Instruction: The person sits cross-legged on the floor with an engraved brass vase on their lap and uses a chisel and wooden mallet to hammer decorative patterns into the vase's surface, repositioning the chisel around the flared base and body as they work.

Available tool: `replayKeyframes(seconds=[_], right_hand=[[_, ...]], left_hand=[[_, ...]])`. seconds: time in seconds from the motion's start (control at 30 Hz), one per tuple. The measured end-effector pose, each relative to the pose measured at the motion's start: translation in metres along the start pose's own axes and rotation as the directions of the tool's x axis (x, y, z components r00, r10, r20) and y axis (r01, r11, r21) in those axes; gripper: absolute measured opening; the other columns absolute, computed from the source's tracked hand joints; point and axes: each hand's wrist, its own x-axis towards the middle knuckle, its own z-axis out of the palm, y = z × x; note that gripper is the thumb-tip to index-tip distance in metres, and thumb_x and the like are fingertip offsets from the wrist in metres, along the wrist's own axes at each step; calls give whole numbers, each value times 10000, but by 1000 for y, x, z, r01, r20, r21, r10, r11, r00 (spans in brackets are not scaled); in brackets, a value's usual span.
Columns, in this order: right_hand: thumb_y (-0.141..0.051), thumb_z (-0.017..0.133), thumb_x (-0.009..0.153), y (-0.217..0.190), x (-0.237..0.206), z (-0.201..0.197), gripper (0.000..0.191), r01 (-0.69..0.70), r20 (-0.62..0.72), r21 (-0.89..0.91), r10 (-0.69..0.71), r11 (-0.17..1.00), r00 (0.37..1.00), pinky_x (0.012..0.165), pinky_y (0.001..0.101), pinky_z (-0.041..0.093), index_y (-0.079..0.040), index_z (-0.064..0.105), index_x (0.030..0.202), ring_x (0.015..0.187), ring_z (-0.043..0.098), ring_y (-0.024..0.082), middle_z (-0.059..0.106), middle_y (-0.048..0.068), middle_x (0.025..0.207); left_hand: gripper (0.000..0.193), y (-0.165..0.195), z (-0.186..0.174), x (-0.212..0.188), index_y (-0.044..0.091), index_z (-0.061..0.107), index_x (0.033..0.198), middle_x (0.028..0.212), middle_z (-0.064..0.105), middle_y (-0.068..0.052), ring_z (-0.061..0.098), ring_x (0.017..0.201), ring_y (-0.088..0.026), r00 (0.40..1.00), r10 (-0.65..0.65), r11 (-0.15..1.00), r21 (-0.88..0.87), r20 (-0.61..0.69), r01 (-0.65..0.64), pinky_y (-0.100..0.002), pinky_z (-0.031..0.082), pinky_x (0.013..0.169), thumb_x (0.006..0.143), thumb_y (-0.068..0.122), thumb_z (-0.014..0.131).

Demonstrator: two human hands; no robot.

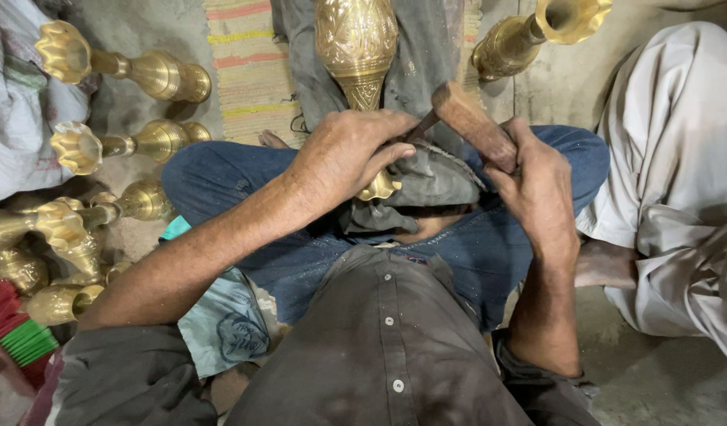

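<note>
An engraved brass vase point(357, 47) lies across my crossed legs on a grey cloth point(430, 177), its flared mouth pointing toward me. My left hand point(343, 154) rests on the vase's neck and pinches a thin dark metal chisel point(421, 126) against the brass. My right hand point(537, 181) is closed around a wooden mallet point(472, 122), whose head sits just above the chisel's end. The vase's scalloped rim point(379, 188) peeks out under my left hand.
Several finished brass vases point(123, 67) lie on the floor at the left. Another brass vase point(537, 31) lies at the top right. A person in pale clothing point(679, 173) sits at my right. A striped mat point(249, 63) lies ahead, and red and green bristles point(16, 327) show at the lower left.
</note>
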Motion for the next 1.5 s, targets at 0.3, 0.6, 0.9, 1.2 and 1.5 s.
replayKeyframes(seconds=[0.3,0.6,0.9,1.2,1.5], right_hand=[[-70,797,869,3,3,-3,431,-74,46,2,73,997,996,837,393,551,38,584,1228,981,681,332,685,216,1023],[-77,853,888,4,6,-6,418,-111,75,-3,111,994,991,853,458,542,3,574,1189,972,670,434,678,242,1006],[-83,830,899,0,7,-3,404,-128,9,-3,128,992,992,821,453,535,-4,558,1187,951,700,411,696,232,995],[-18,803,828,4,4,-8,399,3,67,-138,7,990,998,789,444,516,6,592,1165,929,679,410,682,231,973],[-9,791,843,-1,5,-5,377,-85,90,-18,86,996,992,795,412,528,2,592,1162,922,660,389,658,223,953]], left_hand=[[308,0,-1,0,16,697,1197,970,767,-138,765,850,-249,999,-46,999,-14,23,47,-382,624,756,982,236,718],[318,0,-3,-4,6,680,1197,984,761,-153,770,878,-263,999,-45,998,-45,-10,45,-391,627,763,995,248,720],[321,-1,-3,-6,-1,674,1219,1038,753,-151,759,900,-279,999,-1,999,-35,-55,-1,-407,617,781,1009,239,709],[317,-3,1,-7,-6,689,1198,999,755,-155,760,865,-249,999,-9,1000,4,-37,9,-368,632,760,993,233,724],[324,-5,-2,-14,-10,693,1198,1036,769,-163,777,864,-256,996,-17,999,-49,-91,12,-372,637,739,1001,245,731]])
